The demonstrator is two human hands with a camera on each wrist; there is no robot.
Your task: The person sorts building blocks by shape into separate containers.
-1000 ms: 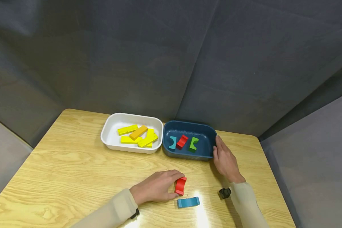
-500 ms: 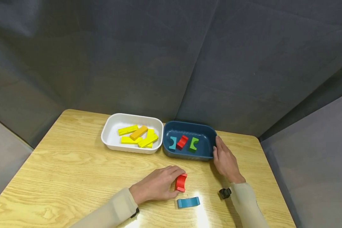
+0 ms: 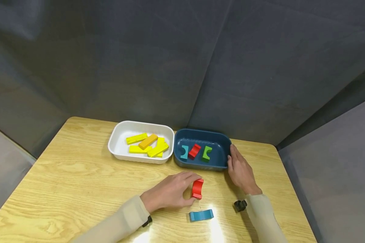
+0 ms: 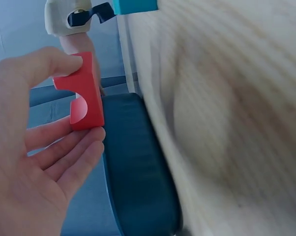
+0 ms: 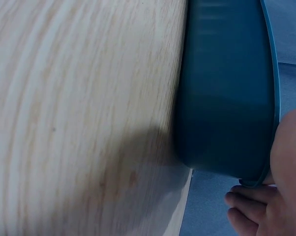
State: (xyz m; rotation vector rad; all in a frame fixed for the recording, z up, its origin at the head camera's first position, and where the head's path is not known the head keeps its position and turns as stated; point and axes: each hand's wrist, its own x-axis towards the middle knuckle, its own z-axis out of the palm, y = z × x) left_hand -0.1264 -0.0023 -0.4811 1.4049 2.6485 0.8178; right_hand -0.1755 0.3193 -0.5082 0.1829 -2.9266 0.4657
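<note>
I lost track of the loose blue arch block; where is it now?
In the head view the blue arch block lies on the table near its front edge, just below the red arch block pinched by the left hand.

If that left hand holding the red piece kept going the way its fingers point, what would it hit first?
Probably the blue tray. The left hand pinches the red block and points up-right toward the tray's near wall; nothing lies between. Depth is hard to judge, so it might pass above the rim.
</note>
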